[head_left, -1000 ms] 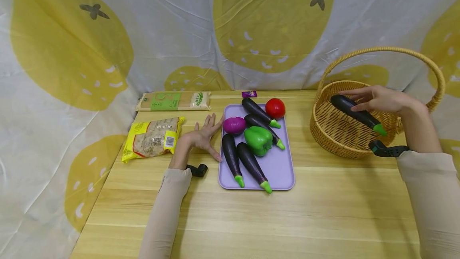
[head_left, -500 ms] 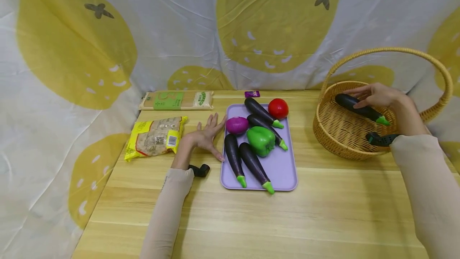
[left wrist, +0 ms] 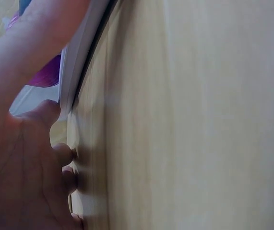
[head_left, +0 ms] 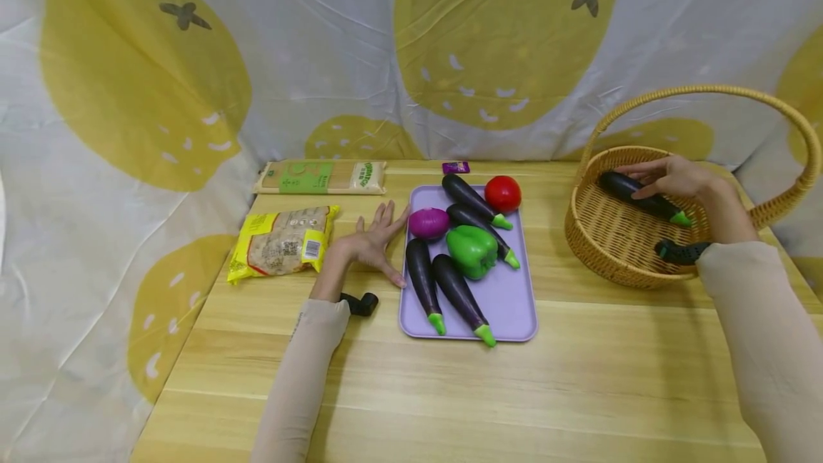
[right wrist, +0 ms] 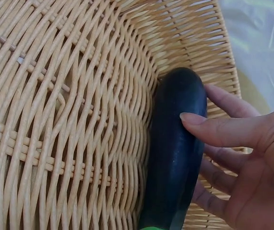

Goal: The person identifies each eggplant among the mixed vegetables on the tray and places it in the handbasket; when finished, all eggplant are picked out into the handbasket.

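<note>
My right hand (head_left: 680, 181) holds a dark eggplant (head_left: 662, 206) with a green stem end, down inside the wicker basket (head_left: 591, 252). In the right wrist view the thumb lies across one side of this eggplant (right wrist: 172, 148) and the fingers go behind it; its body lies along the woven bottom, close to the side wall. My left hand (head_left: 369, 245) has its fingers spread, with thumb and index fingertip at the left rim of the lilac tray (head_left: 514, 313). On the tray lie several eggplants (head_left: 458, 290), a purple onion (head_left: 429, 223), a green bell pepper (head_left: 472, 251) and a red tomato (head_left: 503, 193).
A tall handle (head_left: 697, 90) arches over the basket. Left of the tray are a yellow-ended bag (head_left: 283, 240) and a flat noodle-like pack (head_left: 321, 177). A small purple packet (head_left: 455, 167) lies behind the tray, near the lemon-print cloth (head_left: 321, 56).
My right hand has lowered the eggplant further into the basket. The left hand keeps its place at the tray's rim. The whole head view has shifted slightly.
</note>
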`<state>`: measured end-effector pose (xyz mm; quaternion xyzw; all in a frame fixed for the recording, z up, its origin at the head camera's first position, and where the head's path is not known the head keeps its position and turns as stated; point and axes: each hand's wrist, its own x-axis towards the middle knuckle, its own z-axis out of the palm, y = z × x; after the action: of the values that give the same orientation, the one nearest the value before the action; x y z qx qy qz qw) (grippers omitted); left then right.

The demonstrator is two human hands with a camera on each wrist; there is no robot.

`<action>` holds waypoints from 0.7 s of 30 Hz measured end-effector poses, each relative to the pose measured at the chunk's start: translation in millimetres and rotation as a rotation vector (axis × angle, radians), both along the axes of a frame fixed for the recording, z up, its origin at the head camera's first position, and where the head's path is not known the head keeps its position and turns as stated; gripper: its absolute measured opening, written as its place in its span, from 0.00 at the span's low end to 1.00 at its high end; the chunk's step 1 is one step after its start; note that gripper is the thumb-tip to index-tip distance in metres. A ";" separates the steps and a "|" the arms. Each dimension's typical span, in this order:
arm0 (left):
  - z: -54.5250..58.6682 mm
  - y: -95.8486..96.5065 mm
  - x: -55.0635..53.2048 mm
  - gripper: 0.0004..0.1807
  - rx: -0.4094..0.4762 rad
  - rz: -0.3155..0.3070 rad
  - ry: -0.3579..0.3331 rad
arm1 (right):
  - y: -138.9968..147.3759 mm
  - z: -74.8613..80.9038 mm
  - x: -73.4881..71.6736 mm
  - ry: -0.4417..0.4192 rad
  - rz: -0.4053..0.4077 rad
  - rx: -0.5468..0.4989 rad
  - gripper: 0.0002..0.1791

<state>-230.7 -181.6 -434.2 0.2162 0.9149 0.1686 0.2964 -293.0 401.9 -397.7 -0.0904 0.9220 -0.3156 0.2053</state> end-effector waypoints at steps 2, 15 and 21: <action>-0.4 0.7 -0.3 0.84 0.003 -0.003 0.001 | 1.3 -0.6 0.8 0.006 -0.004 0.010 0.32; 1.8 -2.3 0.4 0.84 0.001 0.004 -0.005 | -0.5 0.9 -3.9 0.026 -0.016 -0.042 0.31; -0.1 -1.2 -0.5 0.85 0.010 -0.003 -0.002 | 0.1 3.3 -1.1 -0.004 -0.043 -0.082 0.28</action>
<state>-231.2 -182.8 -434.3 0.2186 0.9134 0.1728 0.2966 -294.1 402.0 -394.4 -0.0782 0.9095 -0.3579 0.1965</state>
